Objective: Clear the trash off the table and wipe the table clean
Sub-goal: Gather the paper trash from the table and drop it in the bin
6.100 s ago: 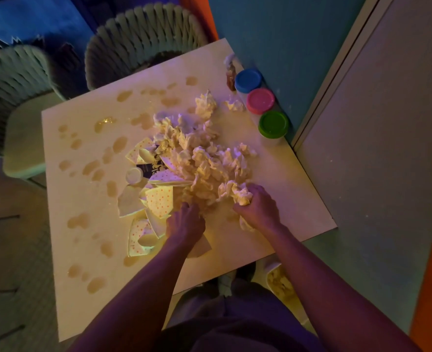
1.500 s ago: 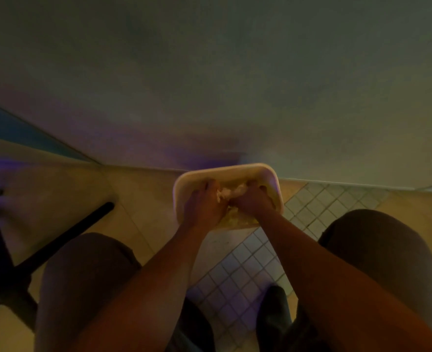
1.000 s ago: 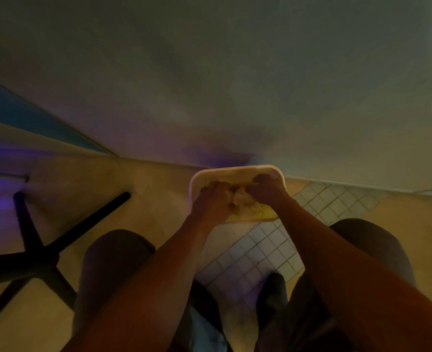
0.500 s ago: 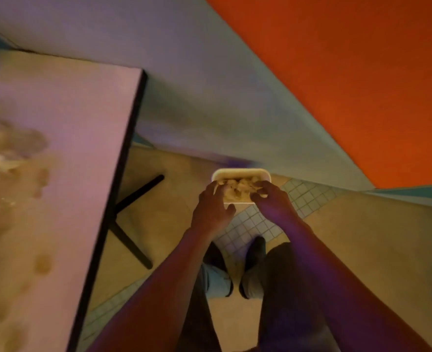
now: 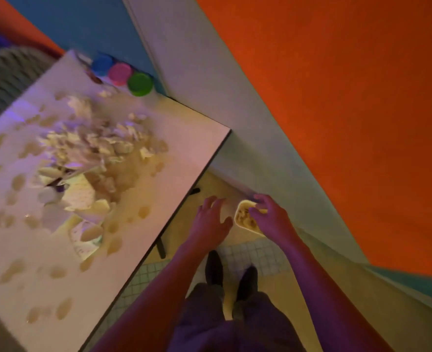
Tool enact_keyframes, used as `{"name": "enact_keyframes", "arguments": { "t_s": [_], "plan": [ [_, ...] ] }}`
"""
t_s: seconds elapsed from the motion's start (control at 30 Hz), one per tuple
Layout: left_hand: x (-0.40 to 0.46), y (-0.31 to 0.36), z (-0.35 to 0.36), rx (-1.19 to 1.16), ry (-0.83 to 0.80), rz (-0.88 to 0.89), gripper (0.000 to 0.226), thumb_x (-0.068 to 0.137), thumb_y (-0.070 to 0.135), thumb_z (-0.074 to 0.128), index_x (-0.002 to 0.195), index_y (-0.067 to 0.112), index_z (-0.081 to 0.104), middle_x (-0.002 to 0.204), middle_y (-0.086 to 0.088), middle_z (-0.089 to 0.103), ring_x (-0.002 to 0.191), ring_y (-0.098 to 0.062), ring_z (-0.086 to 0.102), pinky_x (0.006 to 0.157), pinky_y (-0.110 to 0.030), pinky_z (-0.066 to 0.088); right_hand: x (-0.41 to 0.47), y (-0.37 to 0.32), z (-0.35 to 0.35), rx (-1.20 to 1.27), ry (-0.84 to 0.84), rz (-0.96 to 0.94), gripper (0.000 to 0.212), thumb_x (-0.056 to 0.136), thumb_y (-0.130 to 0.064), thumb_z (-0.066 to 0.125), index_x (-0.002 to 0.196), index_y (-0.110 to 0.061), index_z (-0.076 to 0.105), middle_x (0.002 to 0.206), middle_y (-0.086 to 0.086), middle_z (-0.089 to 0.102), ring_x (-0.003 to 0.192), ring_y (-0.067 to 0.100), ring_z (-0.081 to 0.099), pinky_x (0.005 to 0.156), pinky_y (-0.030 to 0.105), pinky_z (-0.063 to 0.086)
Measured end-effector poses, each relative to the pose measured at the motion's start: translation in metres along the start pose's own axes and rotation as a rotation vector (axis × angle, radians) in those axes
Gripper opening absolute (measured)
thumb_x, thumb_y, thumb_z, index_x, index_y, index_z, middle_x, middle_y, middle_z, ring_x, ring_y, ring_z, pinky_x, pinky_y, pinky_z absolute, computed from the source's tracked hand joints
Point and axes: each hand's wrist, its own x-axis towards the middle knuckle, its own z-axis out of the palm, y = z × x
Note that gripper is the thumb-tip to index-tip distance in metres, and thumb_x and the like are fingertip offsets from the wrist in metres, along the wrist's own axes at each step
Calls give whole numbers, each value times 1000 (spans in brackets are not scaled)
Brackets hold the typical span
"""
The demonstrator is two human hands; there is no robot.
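A small cream bin stands on the floor beside the wall, with crumpled paper inside it. My right hand hovers over the bin's rim, fingers spread and empty. My left hand is just left of the bin, open, holding nothing. On the pale table at the left lies a heap of crumpled tissue and torn dotted paper pieces. Many brownish wet spots dot the tabletop. The view is blurred.
Three tubs with blue, pink and green lids stand at the table's far corner by the wall. A ribbed chair sits beyond the table. The table's black leg and my shoes are on tiled floor.
Both hands carried crumpled paper from the table down into the bin and let go. They now lift off it, open. My view has swung back up, showing the table.
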Motion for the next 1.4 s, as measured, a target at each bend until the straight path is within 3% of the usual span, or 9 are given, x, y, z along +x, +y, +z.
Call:
{"name": "enact_keyframes", "arguments": {
  "t_s": [0.17,0.33,0.43,0.73,0.83,1.03,1.13,1.27,1.4],
  "plan": [
    [-30,-8,-35,-77,153,-41,55,89,34,68,140,24,52,146,-6,41,132,-28,45,109,-39,39,-1,-41,-3,-57,-53,-115,41,92,-24,66,132,-18,58,125,9,65,113,22,62,93,26,43],
    [-60,-26,-69,-108,285,-109,51,91,39,64,139,30,50,145,0,41,124,-27,50,98,-42,48,-6,-80,12,-116,-100,-248,38,93,-24,64,130,-20,58,124,7,64,113,23,61,91,28,46],
    [-73,-42,-83,-140,355,-145,50,91,38,65,138,30,52,145,-1,41,126,-27,49,100,-43,47,-4,-95,29,-162,-142,-288,39,92,-29,64,130,-25,58,125,6,63,110,23,63,92,34,51],
    [-65,-104,-124,-172,506,-316,45,89,31,67,133,25,56,142,-3,46,121,-30,54,97,-40,48,17,-147,88,-304,-253,-387,41,90,-27,66,130,-26,56,124,9,58,106,23,60,90,34,49],
    [-46,-134,-137,-169,495,-390,49,89,32,66,136,24,54,145,-4,43,122,-32,53,95,-43,50,32,-170,119,-363,-268,-414,41,90,-25,66,130,-25,57,125,11,56,111,24,59,92,33,47],
    [-1,-172,-159,-163,342,-487,61,91,33,61,147,25,40,161,-11,22,138,-35,41,105,-44,44,63,-209,164,-450,-279,-435,40,91,-27,63,131,-27,57,129,8,50,108,24,60,94,31,46],
    [20,-181,-166,-127,291,-464,62,90,30,60,147,23,37,162,-10,16,135,-36,44,99,-46,47,78,-222,182,-465,-275,-439,41,90,-23,63,132,-26,59,130,8,48,103,22,61,90,25,44],
    [37,-181,-172,-44,263,-447,59,89,24,60,143,17,39,157,-14,19,124,-39,52,91,-46,49,96,-230,200,-506,-252,-434,41,89,-18,64,130,-24,60,131,9,47,115,27,58,98,31,45],
    [46,-187,-175,-22,219,-493,44,86,12,58,129,12,48,146,-15,33,113,-39,58,81,-47,52,113,-236,215,-591,-244,-418,43,88,-19,63,130,-27,60,137,6,45,116,30,58,97,36,49]
  ]
}}
